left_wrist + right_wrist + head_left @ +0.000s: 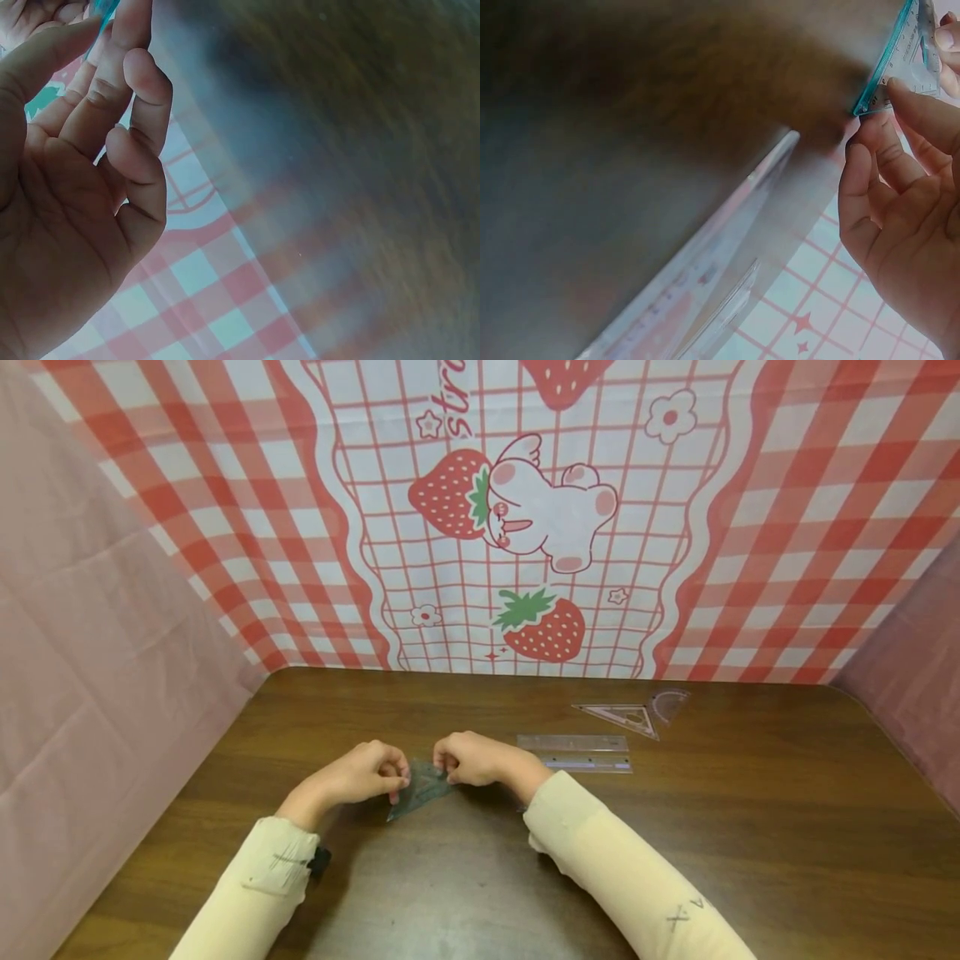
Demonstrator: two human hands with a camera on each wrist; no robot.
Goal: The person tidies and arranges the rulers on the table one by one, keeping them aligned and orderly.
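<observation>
As the left hand and right hand pinch the teal set square, both grips closed, it sits over the counter, left of and nearer than the clear triangle; adjusting it seems the step; the next move likely calls for matched hands.

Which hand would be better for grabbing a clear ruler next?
Right, I think. The right hand is nearer the clear ruler; the left hand is farther off. Both pinch the greenish triangle, so the right would probably need to let go first.
</observation>
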